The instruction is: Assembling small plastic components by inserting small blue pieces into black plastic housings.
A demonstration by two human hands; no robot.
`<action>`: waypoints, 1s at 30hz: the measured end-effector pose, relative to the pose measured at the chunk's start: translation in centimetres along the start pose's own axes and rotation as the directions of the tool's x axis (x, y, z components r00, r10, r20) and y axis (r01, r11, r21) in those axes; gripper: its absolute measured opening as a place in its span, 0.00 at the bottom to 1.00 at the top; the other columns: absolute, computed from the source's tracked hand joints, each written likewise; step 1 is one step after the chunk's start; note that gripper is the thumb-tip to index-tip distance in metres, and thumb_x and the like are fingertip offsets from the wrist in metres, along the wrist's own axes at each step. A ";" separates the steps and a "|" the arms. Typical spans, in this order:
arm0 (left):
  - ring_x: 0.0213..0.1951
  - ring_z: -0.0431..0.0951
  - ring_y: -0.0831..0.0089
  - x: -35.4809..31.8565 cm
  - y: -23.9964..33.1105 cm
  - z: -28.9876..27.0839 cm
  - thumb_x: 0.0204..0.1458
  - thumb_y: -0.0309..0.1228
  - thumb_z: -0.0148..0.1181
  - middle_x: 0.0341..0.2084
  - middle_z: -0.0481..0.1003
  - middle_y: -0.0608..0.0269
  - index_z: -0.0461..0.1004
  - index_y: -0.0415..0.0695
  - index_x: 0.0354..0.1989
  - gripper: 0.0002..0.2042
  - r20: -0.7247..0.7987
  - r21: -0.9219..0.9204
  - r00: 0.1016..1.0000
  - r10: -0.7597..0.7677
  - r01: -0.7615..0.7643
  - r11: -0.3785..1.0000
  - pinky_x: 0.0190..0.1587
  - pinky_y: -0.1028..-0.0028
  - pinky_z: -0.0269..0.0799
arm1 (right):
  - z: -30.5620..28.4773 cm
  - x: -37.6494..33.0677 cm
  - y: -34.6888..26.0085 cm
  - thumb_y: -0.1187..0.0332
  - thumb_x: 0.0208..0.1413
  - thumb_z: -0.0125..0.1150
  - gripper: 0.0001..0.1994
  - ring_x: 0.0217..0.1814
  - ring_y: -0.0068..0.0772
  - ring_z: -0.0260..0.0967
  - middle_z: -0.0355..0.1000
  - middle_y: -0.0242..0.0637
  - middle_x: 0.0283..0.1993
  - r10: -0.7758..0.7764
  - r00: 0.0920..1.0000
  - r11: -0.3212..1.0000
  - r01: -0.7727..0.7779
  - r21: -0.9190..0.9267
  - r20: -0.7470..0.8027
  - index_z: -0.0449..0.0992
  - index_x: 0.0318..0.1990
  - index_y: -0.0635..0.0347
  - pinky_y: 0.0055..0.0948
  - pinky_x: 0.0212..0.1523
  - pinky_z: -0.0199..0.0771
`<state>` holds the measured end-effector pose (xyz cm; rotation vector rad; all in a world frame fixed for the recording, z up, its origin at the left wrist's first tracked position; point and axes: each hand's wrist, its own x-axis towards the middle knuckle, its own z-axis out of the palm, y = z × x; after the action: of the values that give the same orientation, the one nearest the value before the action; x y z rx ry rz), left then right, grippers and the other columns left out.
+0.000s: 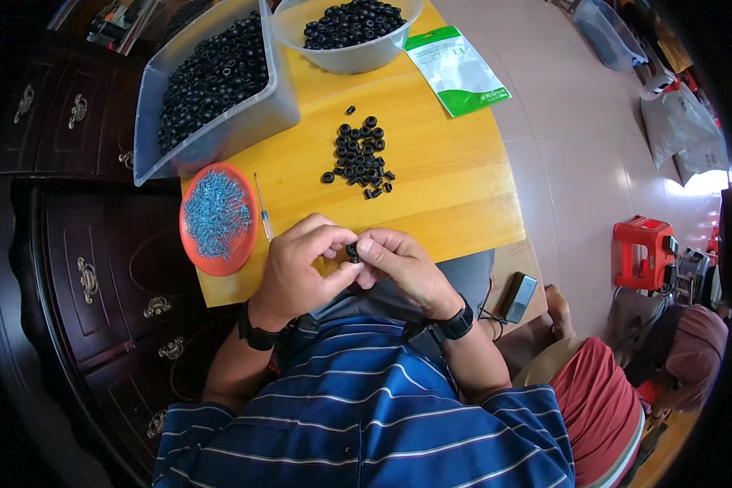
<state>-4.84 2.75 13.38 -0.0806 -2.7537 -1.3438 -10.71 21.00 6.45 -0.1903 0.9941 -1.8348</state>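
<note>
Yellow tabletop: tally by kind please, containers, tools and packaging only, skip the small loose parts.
Clear rectangular plastic bin: 1
Clear round plastic bowl: 1
Orange-red dish: 1
Small screwdriver: 1
Green-and-white pouch: 1
Total: 5

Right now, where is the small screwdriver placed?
In the head view, the small screwdriver lies on the yellow table, left of centre, just right of the orange-red dish of small bluish pieces and beyond the left hand.
</note>
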 end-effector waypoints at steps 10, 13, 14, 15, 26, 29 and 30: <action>0.30 0.79 0.68 0.9 0.2 0.4 0.45 0.23 0.74 0.29 0.76 0.60 0.79 0.41 0.38 0.13 0.067 0.146 0.993 0.095 -0.104 0.984 0.33 0.72 0.75 | -0.4 -0.3 -0.8 0.59 0.69 0.60 0.13 0.30 0.14 0.64 0.70 0.23 0.30 -0.035 0.999 0.966 0.023 -0.257 -0.042 0.78 0.40 0.62 0.18 0.31 0.67; 0.30 0.79 0.68 0.9 0.2 0.5 0.45 0.22 0.74 0.31 0.77 0.60 0.79 0.41 0.40 0.14 0.083 0.115 0.991 0.101 -0.110 0.987 0.33 0.72 0.75 | -0.8 -0.4 -0.9 0.59 0.68 0.60 0.13 0.30 0.14 0.64 0.71 0.23 0.31 -0.001 1.000 0.955 -0.005 -0.295 -0.022 0.79 0.41 0.62 0.18 0.31 0.67; 0.30 0.79 0.68 0.9 0.3 0.6 0.45 0.22 0.74 0.31 0.77 0.60 0.79 0.41 0.40 0.14 0.082 0.114 0.991 0.104 -0.113 0.987 0.33 0.72 0.75 | -0.8 -0.5 -0.9 0.59 0.68 0.60 0.13 0.31 0.14 0.64 0.71 0.23 0.31 0.010 1.000 0.956 -0.012 -0.294 -0.008 0.79 0.41 0.62 0.18 0.32 0.67; 0.31 0.80 0.68 0.9 0.4 0.7 0.44 0.22 0.74 0.31 0.77 0.59 0.79 0.41 0.41 0.15 0.079 0.091 0.992 0.096 -0.103 0.990 0.33 0.72 0.76 | -0.7 -0.5 -1.0 0.59 0.68 0.60 0.13 0.31 0.14 0.64 0.71 0.23 0.31 0.008 1.000 0.955 -0.011 -0.297 -0.009 0.79 0.41 0.62 0.18 0.32 0.67; 0.29 0.78 0.71 -1.0 0.4 -0.4 0.44 0.20 0.73 0.30 0.77 0.60 0.80 0.40 0.44 0.17 0.026 0.025 0.998 0.054 -0.055 0.998 0.32 0.73 0.74 | 0.6 -1.0 -0.5 0.56 0.71 0.57 0.16 0.32 0.15 0.65 0.73 0.24 0.32 -0.062 0.997 0.990 0.056 -0.126 -0.043 0.79 0.41 0.61 0.18 0.36 0.69; 0.27 0.77 0.72 -1.5 0.5 -0.4 0.43 0.20 0.73 0.28 0.76 0.61 0.80 0.39 0.43 0.16 -0.007 -0.042 0.997 0.077 -0.077 0.996 0.31 0.75 0.73 | 1.1 -1.1 -0.1 0.56 0.71 0.55 0.16 0.32 0.15 0.65 0.72 0.24 0.32 -0.079 0.995 0.983 0.067 -0.172 -0.065 0.79 0.40 0.60 0.18 0.36 0.68; 0.26 0.76 0.72 -1.7 0.4 -0.5 0.43 0.20 0.73 0.27 0.75 0.61 0.80 0.39 0.43 0.16 -0.014 -0.049 0.997 0.079 -0.080 0.996 0.30 0.75 0.73 | 1.1 -1.0 0.1 0.56 0.71 0.55 0.16 0.32 0.15 0.65 0.72 0.24 0.32 -0.080 0.995 0.982 0.068 -0.177 -0.064 0.79 0.40 0.60 0.18 0.36 0.68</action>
<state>-3.11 2.64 13.85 -0.1820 -2.6771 -1.3876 -9.58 21.21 7.43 -0.2731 1.2131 -1.8322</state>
